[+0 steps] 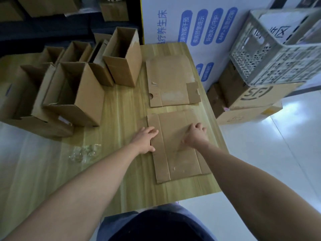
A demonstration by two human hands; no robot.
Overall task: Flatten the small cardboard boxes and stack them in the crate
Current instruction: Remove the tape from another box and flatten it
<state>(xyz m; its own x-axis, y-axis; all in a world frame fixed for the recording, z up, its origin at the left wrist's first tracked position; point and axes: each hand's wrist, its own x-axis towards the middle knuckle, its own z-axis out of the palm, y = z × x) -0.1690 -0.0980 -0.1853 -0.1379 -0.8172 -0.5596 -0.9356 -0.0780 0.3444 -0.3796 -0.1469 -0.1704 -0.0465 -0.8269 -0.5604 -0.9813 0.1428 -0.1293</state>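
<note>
Now, left hand [145, 139]: released, pressing flat on the flattened cardboard box [180, 159].
Right hand [195, 135]: clenched, bearing down on its middle.

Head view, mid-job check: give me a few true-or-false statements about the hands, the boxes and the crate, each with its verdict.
1. The left hand and right hand both touch the near flattened box. True.
2. The second flattened box lies in the crate. False: it lies on the table, beyond the near one.
3. Several open boxes stand on the table's left side. True.
4. The crate sits on the table. False: it rests on cartons off the table's right side.
</note>
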